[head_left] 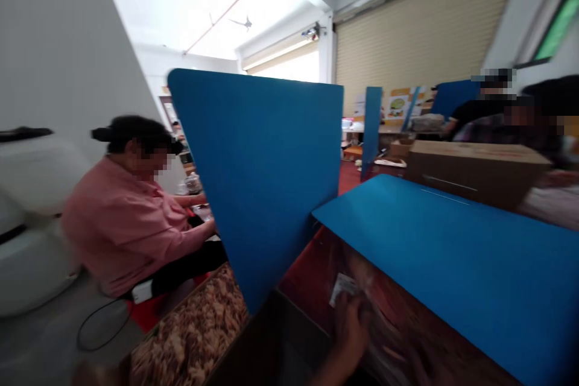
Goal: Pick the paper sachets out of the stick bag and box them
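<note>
My right hand (351, 329) reaches over the dark red tabletop (310, 271) with its fingers bent down. They close on the lower edge of a small white printed packet (342, 288). Clear plastic bags (384, 329) lie just right of this hand, smeared by motion. At the bottom left, a blurred brownish shape (99, 373) at the box corner looks like my left hand; its fingers cannot be made out. Beside it stands an open carton (169, 329) full of small light-brown curled pieces.
An upright blue panel (266, 175) divides the tables. Another blue panel (456, 247) extends over the bags at right, with a cardboard box (474, 172) behind it. A person in pink (131, 223) sits at left; other people (488, 108) are at far right. A cable (81, 341) lies on the floor.
</note>
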### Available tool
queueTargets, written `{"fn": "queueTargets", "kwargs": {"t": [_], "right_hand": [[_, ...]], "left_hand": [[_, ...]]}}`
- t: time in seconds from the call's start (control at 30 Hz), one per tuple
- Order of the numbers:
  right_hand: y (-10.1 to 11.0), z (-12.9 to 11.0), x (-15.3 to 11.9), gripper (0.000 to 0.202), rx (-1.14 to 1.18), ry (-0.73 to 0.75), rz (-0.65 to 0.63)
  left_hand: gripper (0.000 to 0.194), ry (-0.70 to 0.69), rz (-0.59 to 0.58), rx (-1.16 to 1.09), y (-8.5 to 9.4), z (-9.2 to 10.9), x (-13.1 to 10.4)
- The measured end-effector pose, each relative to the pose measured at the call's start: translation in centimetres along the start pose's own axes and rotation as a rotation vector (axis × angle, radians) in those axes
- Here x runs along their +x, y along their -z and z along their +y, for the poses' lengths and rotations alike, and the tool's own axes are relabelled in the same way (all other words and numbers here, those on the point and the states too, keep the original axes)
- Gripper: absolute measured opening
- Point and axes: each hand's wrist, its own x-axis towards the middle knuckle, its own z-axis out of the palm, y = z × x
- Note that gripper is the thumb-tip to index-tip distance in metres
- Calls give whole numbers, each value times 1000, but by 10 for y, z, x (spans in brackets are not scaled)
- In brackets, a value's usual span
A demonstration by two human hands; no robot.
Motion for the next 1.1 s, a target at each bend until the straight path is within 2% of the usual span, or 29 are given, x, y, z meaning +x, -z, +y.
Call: {"fn": "queueTargets", "kwargs": {"t": [0.1,0.3,0.47,0.6,0.77,0.93,1.0,1.1], "right_hand": [[7,1,-11,39,12,-8,11],[5,-23,-13,31,77,-12,50],[7,-22,-13,22,75,11,58],[9,-19,-13,20,101,40,44],[16,-22,-12,20,180,-27,35],[16,-23,-13,21,231,-83,39],[15,-23,-15,21,230,-101,32],[18,-25,-14,21,179,-115,-13]], "left_hand": [[44,66,-36,91,-17,-5,-7],[39,-75,12,197,-7,1,-3],[36,-169,58,194,-9,-2,1],[34,-189,85,153,-12,-8,4],[29,-118,124,-5,-9,-11,7],[27,-31,113,-156,-5,-7,4],[27,4,127,-168,1,-6,5],[26,48,208,-83,19,-8,15]]}}
